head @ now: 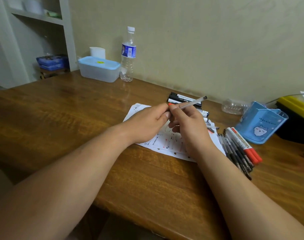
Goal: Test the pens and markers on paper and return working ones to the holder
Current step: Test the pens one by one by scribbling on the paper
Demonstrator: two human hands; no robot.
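My right hand [187, 122] grips a clear-barrelled pen [193, 102] above the sheet of paper [166, 144], its dark end pointing up and to the right. My left hand [147, 122] pinches the pen's near end, where a bit of red shows between the fingertips. The paper bears red and black test strokes. Black markers [184, 99] lie behind my hands. A row of dark pens [234, 151] and red-capped markers [246, 146] lies to the right of the paper. The blue pen holder [262, 123] stands further right.
At the back of the wooden desk [78, 110] stand a blue-lidded plastic box [99, 69] and a water bottle [128, 54]. A crushed clear bottle [233, 106] lies by the wall. A yellow and black case [298, 116] sits behind the holder.
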